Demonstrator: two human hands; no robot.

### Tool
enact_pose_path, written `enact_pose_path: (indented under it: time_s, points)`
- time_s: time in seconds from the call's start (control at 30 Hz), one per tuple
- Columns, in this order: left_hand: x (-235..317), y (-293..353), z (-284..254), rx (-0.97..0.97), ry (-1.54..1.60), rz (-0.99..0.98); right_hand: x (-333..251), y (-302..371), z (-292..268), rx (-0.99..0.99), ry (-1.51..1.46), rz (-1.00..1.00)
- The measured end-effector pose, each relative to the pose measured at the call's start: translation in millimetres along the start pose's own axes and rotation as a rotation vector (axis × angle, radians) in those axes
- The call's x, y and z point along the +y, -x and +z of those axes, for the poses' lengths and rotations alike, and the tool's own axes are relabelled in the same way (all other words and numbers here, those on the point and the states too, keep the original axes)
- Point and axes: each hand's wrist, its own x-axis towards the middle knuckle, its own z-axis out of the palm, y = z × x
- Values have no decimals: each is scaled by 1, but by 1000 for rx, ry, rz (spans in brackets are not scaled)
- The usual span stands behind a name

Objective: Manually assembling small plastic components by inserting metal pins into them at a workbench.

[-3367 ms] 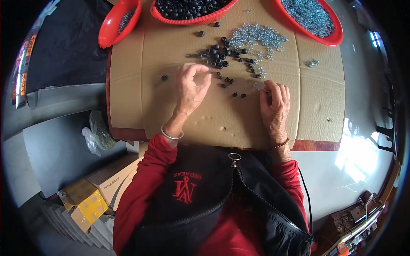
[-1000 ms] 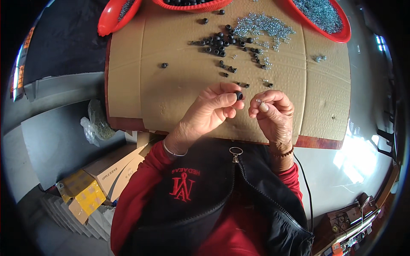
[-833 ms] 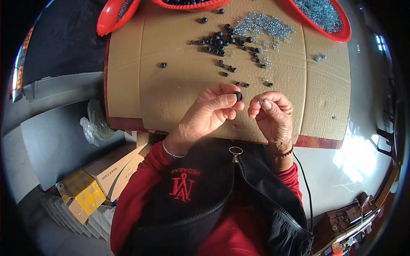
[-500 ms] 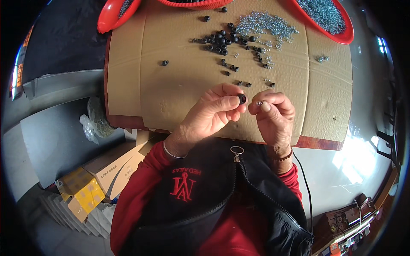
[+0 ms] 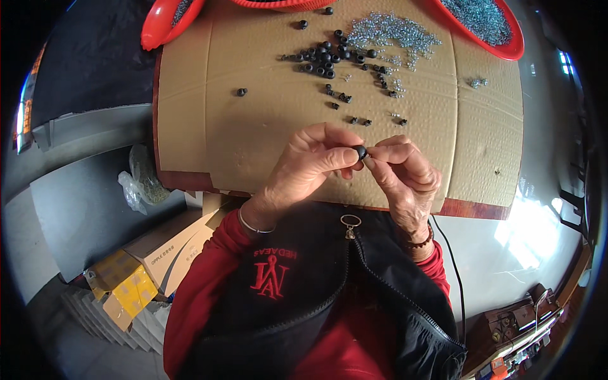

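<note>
Pinched between the thumb and fingers of my left hand (image 5: 307, 161) is a round black plastic bead-like cap (image 5: 361, 151). My right hand (image 5: 407, 174) has its thumb and forefinger closed against the right side of that cap. The small silvery piece those fingertips carried is now hidden by them and the cap. Both hands are just above the near part of a cardboard sheet (image 5: 266, 145). Beyond them lie several loose black caps (image 5: 326, 57), smaller black parts (image 5: 344, 97) and a spread heap of small silvery pieces (image 5: 392, 35).
A red bowl of silvery pieces (image 5: 520, 47) stands at the far right, with a red basket (image 5: 285, 5) at the far middle and another red bowl (image 5: 151, 35) at far left. One black cap (image 5: 241, 92) lies alone. Cardboard boxes (image 5: 174, 250) stand left below the table.
My right hand has moved left, bringing its fingertips from a gap away to contact with the black cap. The cap's hole, which faced right, is now covered.
</note>
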Motion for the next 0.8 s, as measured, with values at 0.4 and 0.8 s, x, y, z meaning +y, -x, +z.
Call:
enact_pose_path:
  time_s: [0.4, 0.8]
  points:
    - [-12, 0, -19, -83, 79, -13, 6, -2, -4, -145, -42, 65]
    - [-14, 1, -28, -119, 95, -62, 11, -6, -2, -188, -216, 247]
